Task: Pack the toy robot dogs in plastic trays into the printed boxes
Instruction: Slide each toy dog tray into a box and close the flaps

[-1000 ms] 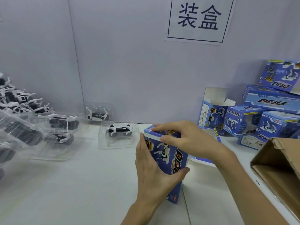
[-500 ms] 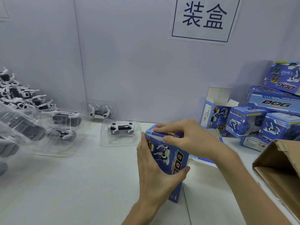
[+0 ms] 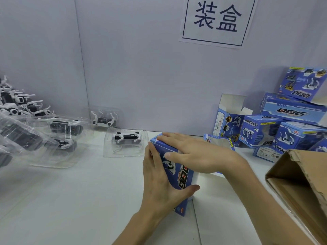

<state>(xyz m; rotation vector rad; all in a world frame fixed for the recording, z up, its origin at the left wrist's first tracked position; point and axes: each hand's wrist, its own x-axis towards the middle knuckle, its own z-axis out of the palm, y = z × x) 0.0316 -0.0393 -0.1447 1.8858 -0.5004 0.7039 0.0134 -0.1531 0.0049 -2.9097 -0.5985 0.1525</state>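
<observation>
A blue printed box [image 3: 184, 175] marked "DOG" stands tilted on the white table [image 3: 70, 200], near the middle of the scene, held between both hands. The left hand [image 3: 159, 184] grips it from the left side, fingers laid up along the left wall and the thumb hooked across the printed front face. The right hand [image 3: 200, 154] lies flat over the box's top, fingers straight and together, pressing down on the closed top end, with its thumb stretched along the upper front face. Just to the left of the box, slightly farther away, 1 white-and-black toy robot dog [image 3: 126, 137] lies in a clear plastic tray [image 3: 109, 151]. A 2nd trayed dog [image 3: 103, 119] sits farther back against the wall. At the left edge, a heap of clear trays with dogs [image 3: 58, 131] overlaps, and loose dogs [image 3: 14, 103] are piled beyond it. To the right, against the wall, a stack of closed printed boxes [image 3: 290, 131] rests on the table, beside 1 open box [image 3: 230, 121] whose white flap stands upright. Another open box [image 3: 219, 144] lies just behind the right hand. A brown cardboard carton [image 3: 300, 183] with its flaps open fills the near right corner. A white paper sign [image 3: 217, 20] bearing 2 large characters hangs on the wall above.
</observation>
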